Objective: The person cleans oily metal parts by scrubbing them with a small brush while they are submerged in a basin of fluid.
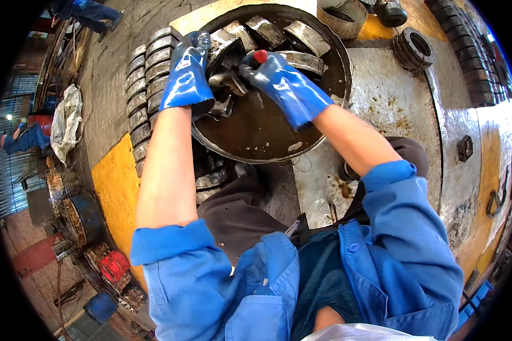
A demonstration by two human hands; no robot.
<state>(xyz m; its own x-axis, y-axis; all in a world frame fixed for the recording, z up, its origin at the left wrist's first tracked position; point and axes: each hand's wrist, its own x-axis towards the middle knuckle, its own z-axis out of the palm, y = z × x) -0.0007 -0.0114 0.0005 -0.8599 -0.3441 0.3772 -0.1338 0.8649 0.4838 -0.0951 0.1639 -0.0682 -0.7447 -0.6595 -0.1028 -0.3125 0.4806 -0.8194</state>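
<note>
A wide round metal basin (233,152) of murky brown liquid lies in front of me, with several curved metal blocks (307,37) in its far part. My left hand (189,71), in a blue rubber glove, is closed on the edge of a wet, dark curved metal block (223,44) at the basin's left side. Close by on the right, my gloved right hand (281,79) is closed around something with a red end (260,56). Its fingers hide the rest of that thing. Between the hands, dark wet metal (228,84) shows above the liquid.
Rows of curved metal blocks (156,71) stand left of the basin, and another row (466,51) lies far right. A metal ring (414,50), a round can (342,17) and a large hex nut (465,148) rest on the right. Another person (91,14) is at the far left.
</note>
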